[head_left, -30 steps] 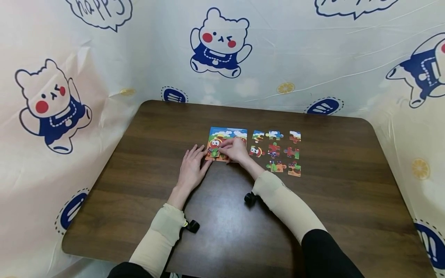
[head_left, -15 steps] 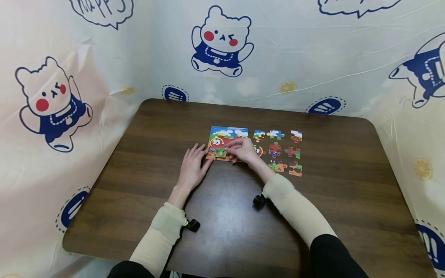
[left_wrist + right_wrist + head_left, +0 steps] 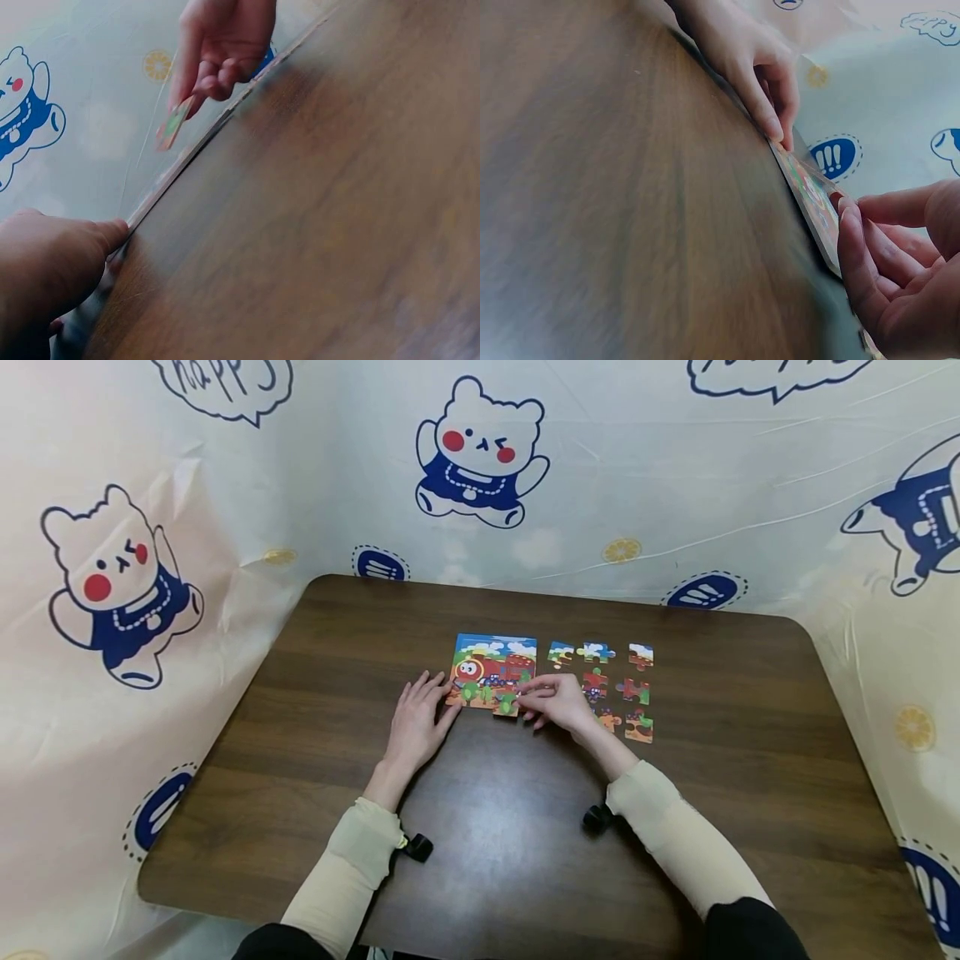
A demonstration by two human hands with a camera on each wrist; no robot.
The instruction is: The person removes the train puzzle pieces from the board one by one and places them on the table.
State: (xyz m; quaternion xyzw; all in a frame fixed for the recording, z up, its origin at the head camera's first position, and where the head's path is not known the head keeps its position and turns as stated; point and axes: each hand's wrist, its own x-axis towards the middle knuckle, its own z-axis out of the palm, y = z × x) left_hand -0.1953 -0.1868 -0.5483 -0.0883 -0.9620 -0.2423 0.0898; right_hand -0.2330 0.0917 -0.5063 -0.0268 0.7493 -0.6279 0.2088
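A square jigsaw puzzle board (image 3: 487, 647) with a bright cartoon picture lies on the brown table. My left hand (image 3: 417, 720) rests at its left side, fingers stretched along the edge and thumb at the near left corner. Between the thumb and fingertips of my right hand (image 3: 557, 700) I pinch a puzzle piece (image 3: 506, 703), orange with a green shape. In the left wrist view this puzzle piece (image 3: 175, 122) is tilted and raised above the board's level. It overlaps the board's near right corner in the head view.
Several loose puzzle pieces (image 3: 596, 652) lie in rough rows to the right of the board; my right hand hides some of them. The wooden table (image 3: 300, 793) reaches back to a pale curtain (image 3: 315, 468) with cartoon bears.
My right hand has moved rightward across the board with the puzzle piece, from its left part to its near right corner. My left hand has stayed at the board's left edge.
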